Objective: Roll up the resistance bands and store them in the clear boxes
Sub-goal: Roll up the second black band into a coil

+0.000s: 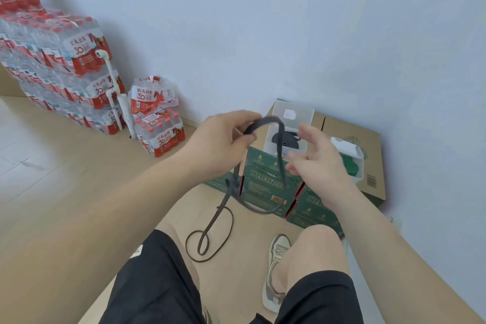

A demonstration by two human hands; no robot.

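Observation:
My left hand (223,139) pinches the top of a long dark grey resistance band (265,122). The band arches over toward my right hand, then hangs down in loops to the floor between my legs. My right hand (318,160) hovers beside the hanging strand with fingers spread, blurred, holding nothing. Behind the hands an open clear box (286,137) holds a rolled dark band (288,139). A second clear box (353,158) to the right holds a green band (351,164).
Both clear boxes sit on stacked green cartons (265,179) and a brown cardboard box (368,144) against the wall. Shrink-wrapped packs of water bottles (60,71) and a white pipe (115,92) stand at the left. My knees and a shoe (276,271) are below.

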